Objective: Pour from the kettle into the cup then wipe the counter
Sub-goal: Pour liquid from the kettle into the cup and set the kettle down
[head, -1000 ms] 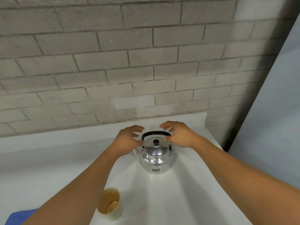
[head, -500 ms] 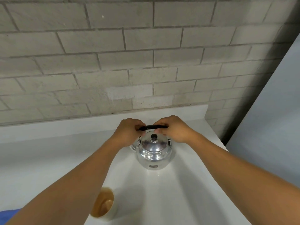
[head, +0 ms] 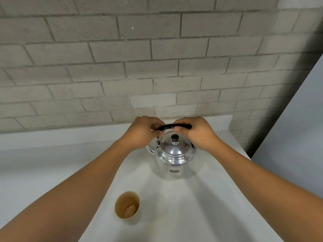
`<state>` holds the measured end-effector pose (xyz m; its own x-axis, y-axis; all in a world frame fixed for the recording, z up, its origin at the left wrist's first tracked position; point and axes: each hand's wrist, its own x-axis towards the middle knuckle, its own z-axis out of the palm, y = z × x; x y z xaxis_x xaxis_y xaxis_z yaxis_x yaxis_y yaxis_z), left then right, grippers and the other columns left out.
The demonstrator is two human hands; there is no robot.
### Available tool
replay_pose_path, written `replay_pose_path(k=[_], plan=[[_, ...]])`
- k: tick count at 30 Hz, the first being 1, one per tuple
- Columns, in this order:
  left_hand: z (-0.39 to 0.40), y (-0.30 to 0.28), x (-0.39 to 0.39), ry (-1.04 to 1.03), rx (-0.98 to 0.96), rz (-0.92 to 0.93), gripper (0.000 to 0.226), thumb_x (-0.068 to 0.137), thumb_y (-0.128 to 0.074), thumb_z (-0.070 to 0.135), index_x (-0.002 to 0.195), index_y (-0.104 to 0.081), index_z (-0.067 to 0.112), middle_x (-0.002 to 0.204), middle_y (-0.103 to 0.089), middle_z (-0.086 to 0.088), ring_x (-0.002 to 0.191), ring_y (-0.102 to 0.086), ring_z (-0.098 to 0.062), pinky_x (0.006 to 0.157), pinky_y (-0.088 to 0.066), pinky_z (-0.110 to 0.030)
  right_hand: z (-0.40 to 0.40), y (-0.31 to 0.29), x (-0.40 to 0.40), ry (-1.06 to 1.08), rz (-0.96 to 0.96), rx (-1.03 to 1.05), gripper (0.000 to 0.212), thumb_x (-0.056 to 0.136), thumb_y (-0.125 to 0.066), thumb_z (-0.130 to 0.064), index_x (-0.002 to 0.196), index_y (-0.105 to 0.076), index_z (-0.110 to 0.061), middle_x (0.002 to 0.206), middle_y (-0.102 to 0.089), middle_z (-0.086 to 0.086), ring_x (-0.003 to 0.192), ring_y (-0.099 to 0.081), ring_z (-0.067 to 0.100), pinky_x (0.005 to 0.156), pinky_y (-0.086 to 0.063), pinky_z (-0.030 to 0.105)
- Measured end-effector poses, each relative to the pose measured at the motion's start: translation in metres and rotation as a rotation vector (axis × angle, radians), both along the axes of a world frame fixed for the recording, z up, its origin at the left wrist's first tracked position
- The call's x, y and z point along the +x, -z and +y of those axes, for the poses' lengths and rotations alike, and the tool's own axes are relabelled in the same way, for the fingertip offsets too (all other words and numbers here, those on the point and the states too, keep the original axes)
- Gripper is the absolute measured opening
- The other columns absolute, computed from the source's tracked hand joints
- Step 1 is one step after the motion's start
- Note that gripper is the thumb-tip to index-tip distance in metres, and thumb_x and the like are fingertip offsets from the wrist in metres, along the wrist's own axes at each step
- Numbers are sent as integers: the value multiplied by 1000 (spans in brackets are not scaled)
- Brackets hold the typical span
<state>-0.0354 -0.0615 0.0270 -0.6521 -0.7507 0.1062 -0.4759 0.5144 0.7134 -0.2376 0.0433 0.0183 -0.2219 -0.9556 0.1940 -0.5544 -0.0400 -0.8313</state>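
Observation:
A shiny metal kettle (head: pixel 174 159) with a black lid knob stands on the white counter (head: pixel 183 215) near the back wall, its spout pointing left. Its black arched handle (head: pixel 172 126) is upright. My left hand (head: pixel 143 135) is closed around the handle's left end and my right hand (head: pixel 195 133) around its right end. A pale cup (head: pixel 127 207) with a brown inside stands upright on the counter, in front of the kettle and a little to the left, beside my left forearm.
A grey brick wall (head: pixel 157 67) rises right behind the counter. The counter's right edge (head: pixel 244 154) ends close to the kettle, with a grey panel (head: pixel 297 137) beyond it.
Both hands went from hovering open over the kettle to closing on its handle, which is now raised upright. The view shifted, and the blue cloth at the lower left has left the frame.

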Motion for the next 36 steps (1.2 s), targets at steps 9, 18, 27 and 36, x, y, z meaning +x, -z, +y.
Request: replay_pose_path(k=[9,18,27,36], plan=[[45,2,100,-23,102,318,52,74,-91,32,122,-74,26,125,-74,12,116,-71,-11,101,-55,-28,29,-26,31,-1,-35,-101,15,88,-76,-27,100,-79,-35,93,-78,-19,89,-69,-7,72,-46,1],[89,77,184,-54,252,189,91,61,-99,43,141,-58,37,143,-63,15,136,-57,-8,114,-45,-34,67,-22,52,-52,-42,-108,20,87,-77,-23,91,-78,-43,92,-77,-23,90,-70,-4,74,-48,5],[112,133,196,6,407,44,111,53,-102,49,148,-45,49,148,-55,28,138,-52,0,118,-44,-33,98,-13,65,-60,-22,-87,17,86,-78,-16,94,-80,-30,91,-77,-18,86,-70,-1,72,-46,5],[120,157,187,-61,407,136,99,57,-100,45,141,-49,54,136,-62,30,126,-61,1,102,-51,-19,118,-7,77,-113,18,-17,14,87,-78,-15,97,-80,-25,84,-75,-13,79,-68,8,72,-46,12]])
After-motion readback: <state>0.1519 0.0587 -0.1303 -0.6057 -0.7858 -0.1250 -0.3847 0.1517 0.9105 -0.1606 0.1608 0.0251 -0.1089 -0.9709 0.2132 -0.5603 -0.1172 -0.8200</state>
